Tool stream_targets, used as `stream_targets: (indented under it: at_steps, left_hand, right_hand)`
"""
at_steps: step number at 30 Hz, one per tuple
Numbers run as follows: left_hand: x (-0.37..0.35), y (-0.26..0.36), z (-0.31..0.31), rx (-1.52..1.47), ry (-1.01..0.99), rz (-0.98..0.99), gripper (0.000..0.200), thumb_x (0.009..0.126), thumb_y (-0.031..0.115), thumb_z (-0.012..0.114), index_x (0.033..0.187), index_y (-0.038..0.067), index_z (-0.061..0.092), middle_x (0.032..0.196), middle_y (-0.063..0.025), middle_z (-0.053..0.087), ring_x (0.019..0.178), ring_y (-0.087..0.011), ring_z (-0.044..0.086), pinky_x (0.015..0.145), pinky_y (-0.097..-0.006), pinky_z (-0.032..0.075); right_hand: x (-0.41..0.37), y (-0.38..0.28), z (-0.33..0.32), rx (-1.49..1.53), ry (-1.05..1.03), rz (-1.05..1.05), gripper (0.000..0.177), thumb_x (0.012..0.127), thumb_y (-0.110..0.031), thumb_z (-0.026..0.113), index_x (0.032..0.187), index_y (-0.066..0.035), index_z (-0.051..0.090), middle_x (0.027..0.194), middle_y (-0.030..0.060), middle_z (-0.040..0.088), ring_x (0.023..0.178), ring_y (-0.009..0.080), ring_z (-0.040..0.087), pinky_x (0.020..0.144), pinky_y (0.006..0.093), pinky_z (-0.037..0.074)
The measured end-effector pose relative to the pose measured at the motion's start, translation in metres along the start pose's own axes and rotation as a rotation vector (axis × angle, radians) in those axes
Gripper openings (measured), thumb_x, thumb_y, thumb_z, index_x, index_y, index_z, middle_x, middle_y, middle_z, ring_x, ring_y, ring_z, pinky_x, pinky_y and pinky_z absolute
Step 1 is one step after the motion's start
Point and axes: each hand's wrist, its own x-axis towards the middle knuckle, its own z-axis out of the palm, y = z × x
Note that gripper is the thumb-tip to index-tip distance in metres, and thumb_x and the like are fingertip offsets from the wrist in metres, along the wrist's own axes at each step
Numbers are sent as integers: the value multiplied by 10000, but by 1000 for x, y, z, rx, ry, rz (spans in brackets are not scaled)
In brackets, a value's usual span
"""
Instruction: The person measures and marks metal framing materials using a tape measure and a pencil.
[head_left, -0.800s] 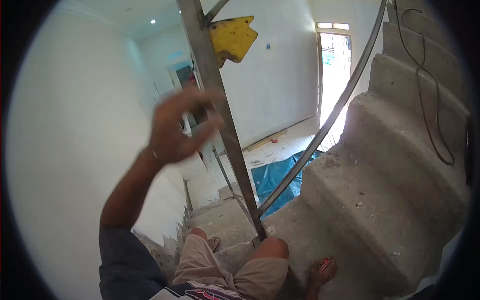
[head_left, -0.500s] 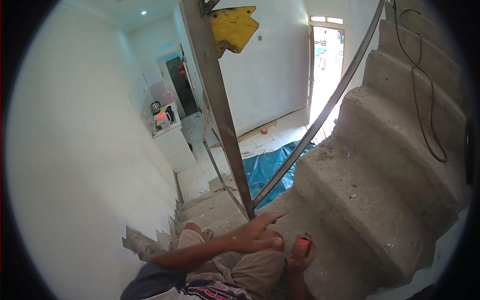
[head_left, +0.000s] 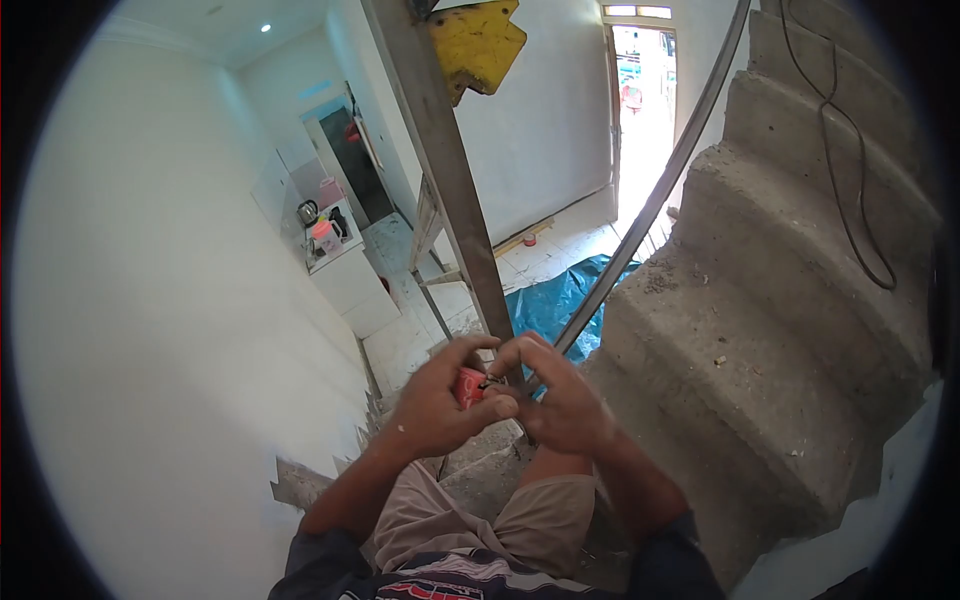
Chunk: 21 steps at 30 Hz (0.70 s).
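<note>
A small red container is between my hands, in front of the metal post. My left hand is wrapped round it from the left. The fingertips of my right hand are pinched at the container's dark open end; what they grip there is too small to make out. Both hands are raised above my lap, where beige shorts show.
Concrete stairs rise on the right, with a cable lying over them. A slanted metal bar meets the post. A yellow magnet-like piece is on the post. Blue sheeting lies below.
Both hands have come together before the post. The red container was in my right hand and is now in my left. The view has shifted slightly.
</note>
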Motion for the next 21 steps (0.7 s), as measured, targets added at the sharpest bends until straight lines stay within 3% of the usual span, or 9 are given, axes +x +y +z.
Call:
stream_targets:
  at_steps: [2, 4, 8, 11, 15, 17, 19, 21]
  left_hand:
    - [3, 3, -20, 175, 159, 88, 617, 760, 362, 856, 1208, 44, 575, 929, -60, 600, 850, -118, 603, 761, -280, 505]
    - [3, 7, -36, 37, 209, 132, 425, 816, 310, 812, 1085, 41, 623, 892, -39, 617, 808, -93, 589, 737, -266, 501]
    - [3, 20, -73, -149, 229, 61, 247, 946, 252, 660, 909, 8, 668, 807, 1, 650, 748, -58, 586, 693, -247, 488]
    - [6, 19, -101, -177, 280, 71, 301, 999, 288, 606, 945, 1, 679, 798, 3, 634, 729, -40, 564, 680, -218, 475]
    - [10, 29, -109, -242, 362, 158, 335, 1028, 291, 566, 1029, -19, 696, 786, 5, 627, 705, -41, 556, 673, -214, 471]
    - [6, 29, -123, -160, 276, 215, 367, 1045, 287, 534, 1118, -36, 694, 790, 0, 634, 694, -46, 560, 673, -220, 474]
    - [4, 33, -127, -139, 261, 215, 387, 1055, 287, 514, 1138, -45, 695, 788, -7, 644, 672, -41, 555, 662, -214, 474]
    - [2, 38, -129, -142, 338, 224, 393, 1055, 288, 514, 1122, -51, 701, 785, -16, 651, 650, -37, 548, 643, -211, 469]
  right_hand:
    - [19, -19, -16, -25, -91, 6, 201, 890, -87, 713, 1006, -14, 566, 1000, 128, 598, 917, 228, 611, 833, 358, 494]
    - [36, -36, -31, 108, -243, -15, 198, 914, -120, 709, 1017, -16, 577, 935, 95, 617, 834, 180, 632, 770, 318, 518]
    - [77, -67, -60, 81, -156, -34, 194, 946, -165, 689, 1038, -14, 609, 878, 63, 646, 807, 136, 641, 755, 285, 534]
    - [118, -90, -80, -20, 113, -71, 240, 951, -198, 694, 1074, 6, 664, 880, 74, 681, 782, 126, 643, 743, 281, 536]
    - [172, -105, -106, 51, 308, -133, 276, 909, -178, 746, 1097, 18, 694, 875, 91, 703, 755, 134, 667, 714, 280, 569]
    - [190, -112, -108, 85, 311, -172, 264, 888, -166, 763, 1056, 30, 715, 864, 103, 713, 740, 144, 680, 693, 277, 581]
    - [199, -136, -104, 137, 169, -46, 270, 983, -145, 646, 1160, 57, 631, 1006, 181, 703, 915, 231, 699, 869, 313, 565]
    - [210, -137, -99, 141, 175, -64, 256, 986, -135, 637, 1137, 71, 628, 978, 174, 703, 893, 220, 699, 843, 306, 567]
